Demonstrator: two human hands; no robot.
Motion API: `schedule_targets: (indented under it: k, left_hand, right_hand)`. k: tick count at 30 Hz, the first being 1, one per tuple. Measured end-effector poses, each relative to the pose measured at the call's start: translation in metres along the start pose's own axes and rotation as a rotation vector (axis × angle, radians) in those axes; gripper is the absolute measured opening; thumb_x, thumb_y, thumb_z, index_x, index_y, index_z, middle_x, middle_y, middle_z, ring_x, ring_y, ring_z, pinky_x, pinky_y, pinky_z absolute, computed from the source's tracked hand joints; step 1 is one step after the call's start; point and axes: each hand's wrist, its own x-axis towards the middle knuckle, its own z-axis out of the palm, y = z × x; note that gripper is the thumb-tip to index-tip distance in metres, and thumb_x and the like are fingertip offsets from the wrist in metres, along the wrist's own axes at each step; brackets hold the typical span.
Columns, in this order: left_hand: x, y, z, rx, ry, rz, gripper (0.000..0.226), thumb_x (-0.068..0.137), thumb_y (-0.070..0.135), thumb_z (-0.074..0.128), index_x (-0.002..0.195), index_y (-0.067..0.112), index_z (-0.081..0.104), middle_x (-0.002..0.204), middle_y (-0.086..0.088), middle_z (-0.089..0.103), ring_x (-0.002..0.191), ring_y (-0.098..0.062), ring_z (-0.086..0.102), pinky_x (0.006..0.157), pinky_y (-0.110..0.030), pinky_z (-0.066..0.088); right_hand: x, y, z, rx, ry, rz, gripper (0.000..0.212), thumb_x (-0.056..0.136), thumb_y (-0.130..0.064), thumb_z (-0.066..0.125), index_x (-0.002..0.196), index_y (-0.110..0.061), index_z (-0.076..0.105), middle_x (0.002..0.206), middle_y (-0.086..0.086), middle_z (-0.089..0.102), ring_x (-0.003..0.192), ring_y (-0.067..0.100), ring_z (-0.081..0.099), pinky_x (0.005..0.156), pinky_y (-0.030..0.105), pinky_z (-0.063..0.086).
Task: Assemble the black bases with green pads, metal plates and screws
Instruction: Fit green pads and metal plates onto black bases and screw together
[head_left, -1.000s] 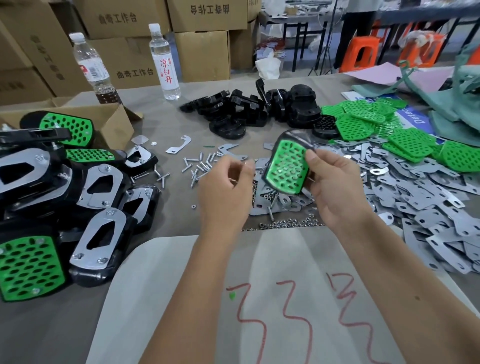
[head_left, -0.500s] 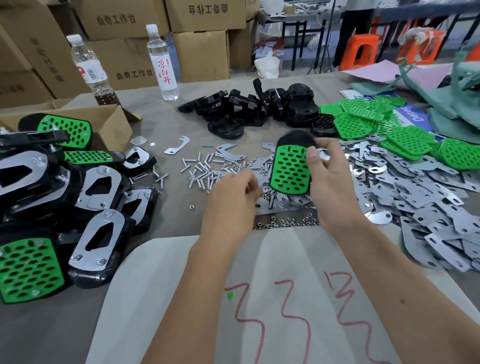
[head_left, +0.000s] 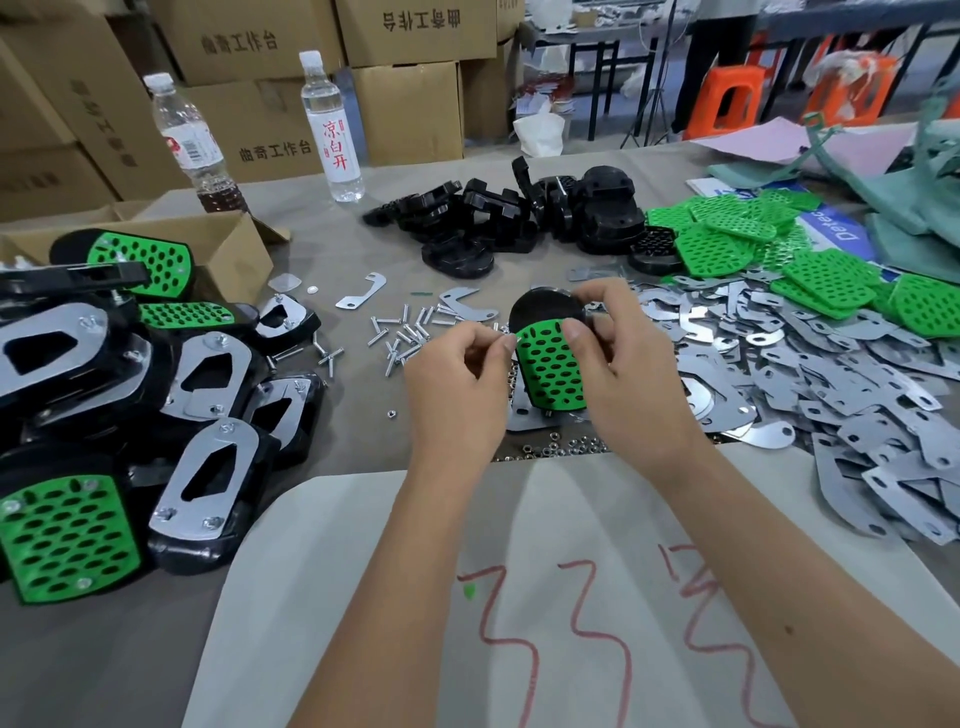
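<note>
My right hand (head_left: 621, 364) grips a black base (head_left: 545, 309) with a perforated green pad (head_left: 550, 364) on its top face, held upright above the table centre. My left hand (head_left: 457, 384) pinches a small silver screw (head_left: 510, 340) at the pad's upper left edge. Loose screws (head_left: 400, 338) lie just left of the hands. Bare black bases (head_left: 498, 218) are heaped at the back, green pads (head_left: 769, 244) at the back right, metal plates (head_left: 831, 374) across the right.
Finished assemblies (head_left: 130, 395) are stacked at the left beside an open cardboard box (head_left: 234, 254). Two water bottles (head_left: 332, 124) stand at the back left. Small nuts (head_left: 550, 449) line the edge of a white sheet (head_left: 519, 597) near me.
The base with its pad has settled lower and more upright in my right hand. My left hand has risen from the screw pile and brought a screw to the pad's edge.
</note>
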Motion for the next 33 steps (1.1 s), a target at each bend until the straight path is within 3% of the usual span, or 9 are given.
schedule_targets:
  k: [5, 9, 11, 15, 17, 20, 25, 29, 33]
  left_hand:
    - [0.0, 0.003, -0.001, -0.053, -0.019, -0.045, 0.024, 0.096, 0.017, 0.071, 0.074, 0.025, 0.069, 0.054, 0.014, 0.063, 0.054, -0.008, 0.058, 0.06, -0.028, 0.048]
    - [-0.002, 0.005, -0.002, -0.051, 0.098, -0.07, 0.015, 0.092, 0.022, 0.077, 0.08, 0.021, 0.068, 0.066, 0.006, 0.07, 0.063, -0.013, 0.068, 0.064, -0.033, 0.055]
    - [-0.005, 0.008, -0.003, 0.033, 0.175, 0.017, 0.017, 0.09, 0.022, 0.079, 0.081, 0.021, 0.065, 0.068, 0.01, 0.068, 0.064, -0.008, 0.066, 0.065, -0.031, 0.053]
    - [-0.013, 0.015, 0.003, 0.178, 0.215, 0.227, 0.016, 0.092, 0.014, 0.074, 0.08, 0.013, 0.065, 0.068, 0.009, 0.064, 0.067, -0.018, 0.062, 0.067, -0.04, 0.051]
    - [-0.011, 0.014, 0.004, 0.007, 0.221, 0.151, 0.016, 0.093, 0.017, 0.074, 0.079, 0.015, 0.068, 0.068, 0.007, 0.068, 0.066, -0.019, 0.066, 0.067, -0.041, 0.054]
    - [-0.005, 0.009, 0.001, -0.293, 0.166, 0.029, 0.018, 0.093, 0.024, 0.077, 0.076, 0.021, 0.073, 0.066, 0.006, 0.071, 0.06, -0.013, 0.066, 0.062, -0.03, 0.054]
    - [-0.003, 0.004, 0.003, -0.486, -0.028, -0.024, 0.009, 0.092, 0.012, 0.077, 0.087, 0.018, 0.081, 0.079, -0.003, 0.078, 0.068, -0.015, 0.073, 0.068, -0.024, 0.057]
    - [-0.002, 0.006, 0.002, -0.596, -0.075, -0.155, 0.015, 0.084, 0.007, 0.082, 0.092, 0.02, 0.081, 0.08, -0.001, 0.075, 0.068, -0.01, 0.066, 0.062, -0.02, 0.053]
    - [-0.002, 0.006, -0.003, -0.672, -0.183, -0.383, 0.065, 0.06, 0.033, 0.087, 0.122, 0.027, 0.072, 0.083, 0.006, 0.074, 0.076, -0.011, 0.068, 0.069, -0.026, 0.056]
  right_hand:
    - [-0.001, -0.006, 0.001, -0.072, -0.018, -0.081, 0.015, 0.106, -0.016, 0.053, 0.121, -0.015, 0.053, 0.082, 0.003, 0.068, 0.073, 0.026, 0.063, 0.066, 0.049, 0.052]
    - [-0.002, -0.011, 0.0, -0.161, -0.019, -0.186, 0.015, 0.106, -0.015, 0.053, 0.12, -0.015, 0.054, 0.074, -0.016, 0.056, 0.063, 0.013, 0.052, 0.06, 0.039, 0.042]
    - [-0.002, -0.015, 0.001, -0.207, -0.003, -0.23, 0.014, 0.105, -0.015, 0.052, 0.119, -0.015, 0.054, 0.073, -0.018, 0.052, 0.064, 0.012, 0.047, 0.059, 0.037, 0.035]
    - [-0.002, -0.017, 0.003, -0.223, 0.01, -0.195, 0.015, 0.106, -0.016, 0.05, 0.12, -0.013, 0.054, 0.074, -0.011, 0.055, 0.064, 0.016, 0.048, 0.059, 0.036, 0.03]
    - [-0.002, -0.016, 0.003, -0.154, 0.017, -0.164, 0.015, 0.107, -0.016, 0.051, 0.121, -0.014, 0.054, 0.073, -0.014, 0.056, 0.062, 0.012, 0.05, 0.059, 0.034, 0.033]
    - [-0.004, -0.015, 0.003, -0.014, 0.044, -0.118, 0.013, 0.107, -0.013, 0.052, 0.12, -0.013, 0.055, 0.079, -0.004, 0.065, 0.065, 0.009, 0.058, 0.059, 0.029, 0.041]
    - [-0.004, -0.009, 0.004, 0.065, 0.098, -0.05, 0.011, 0.108, -0.012, 0.052, 0.116, -0.019, 0.053, 0.078, -0.005, 0.066, 0.066, 0.008, 0.059, 0.06, 0.02, 0.042]
    - [-0.003, -0.006, 0.002, 0.14, 0.085, 0.003, 0.009, 0.108, -0.016, 0.05, 0.113, -0.023, 0.053, 0.083, 0.001, 0.07, 0.07, 0.015, 0.064, 0.064, 0.04, 0.055]
    - [-0.002, -0.007, 0.001, 0.252, 0.042, 0.043, 0.01, 0.108, -0.018, 0.049, 0.114, -0.024, 0.055, 0.088, 0.004, 0.073, 0.078, 0.026, 0.069, 0.069, 0.056, 0.058]
